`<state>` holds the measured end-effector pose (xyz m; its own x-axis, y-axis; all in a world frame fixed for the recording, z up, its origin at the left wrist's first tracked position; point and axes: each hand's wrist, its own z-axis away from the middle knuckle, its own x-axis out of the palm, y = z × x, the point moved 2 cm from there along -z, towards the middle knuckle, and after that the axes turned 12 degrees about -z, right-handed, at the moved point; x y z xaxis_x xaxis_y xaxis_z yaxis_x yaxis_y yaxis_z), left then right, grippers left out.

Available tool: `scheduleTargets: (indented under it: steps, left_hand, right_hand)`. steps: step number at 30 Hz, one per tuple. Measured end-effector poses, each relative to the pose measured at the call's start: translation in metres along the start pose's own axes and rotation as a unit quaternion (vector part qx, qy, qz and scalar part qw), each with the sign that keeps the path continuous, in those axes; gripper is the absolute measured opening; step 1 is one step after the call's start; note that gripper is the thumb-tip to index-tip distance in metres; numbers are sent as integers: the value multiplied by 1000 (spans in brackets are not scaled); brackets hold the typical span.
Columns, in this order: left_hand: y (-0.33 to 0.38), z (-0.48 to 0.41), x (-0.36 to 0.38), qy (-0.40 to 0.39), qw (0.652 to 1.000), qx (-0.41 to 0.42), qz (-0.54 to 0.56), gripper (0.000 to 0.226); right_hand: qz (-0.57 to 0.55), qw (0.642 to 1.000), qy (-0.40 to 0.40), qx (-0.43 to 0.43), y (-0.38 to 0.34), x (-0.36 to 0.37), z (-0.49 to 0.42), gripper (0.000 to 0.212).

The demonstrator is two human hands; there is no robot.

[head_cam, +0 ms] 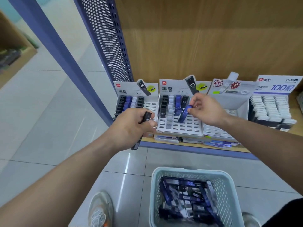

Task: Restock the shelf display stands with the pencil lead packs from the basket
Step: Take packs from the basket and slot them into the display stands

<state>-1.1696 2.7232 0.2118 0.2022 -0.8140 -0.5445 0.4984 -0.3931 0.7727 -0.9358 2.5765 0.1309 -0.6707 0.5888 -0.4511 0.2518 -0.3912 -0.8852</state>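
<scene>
Right hand pinches a blue lead pack by its top end, tilted over the slots of the middle display stand. Left hand grips black lead packs in front of the leftmost stand. Below, the pale basket sits on the tiled floor, holding more packs in a jumble.
</scene>
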Motion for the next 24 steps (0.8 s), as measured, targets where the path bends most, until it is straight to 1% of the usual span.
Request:
scheduleTargets:
  steps: [3,7,9,13,15,17,19,21,22,24]
  left_hand:
    - [-4,-3,-3,12,1000,-16,-1,7]
    - [-7,-3,-5,26,999,-24,14,10]
    - [-7,-2,-6,26,999,-15,13,8]
    - [-10,1,-11,28,999,17,-28,6]
    - [-13,4,-14,32,999,18,-38,8]
    - [-15,5,-16,37,999,7,-39,14]
    - [-18,6,-17,43,999,-7,-31,27]
    - [-21,7,-18,46,998,-11,-32,38]
    - [-23,8,-18,45,998,-9,-31,39]
    - [-24,9,-19,43,999,3,-19,39]
  right_hand:
    - [12,1000,15,-21,1,4,-8,22]
    - [67,997,11,-31,5,9,-13,24]
    - [81,996,5,-30,7,11,-13,25]
    - [94,995,0,-30,8,15,-12,23]
    - [103,994,-2,-27,8,17,-11,22]
    - [116,993,-11,-25,8,20,-10,22]
    - [125,991,-18,-29,8,22,-11,22]
    - [134,990,-15,-41,8,23,-12,16]
    - [144,988,-12,-47,8,23,-13,13]
    - [169,984,-13,-54,8,24,-14,14]
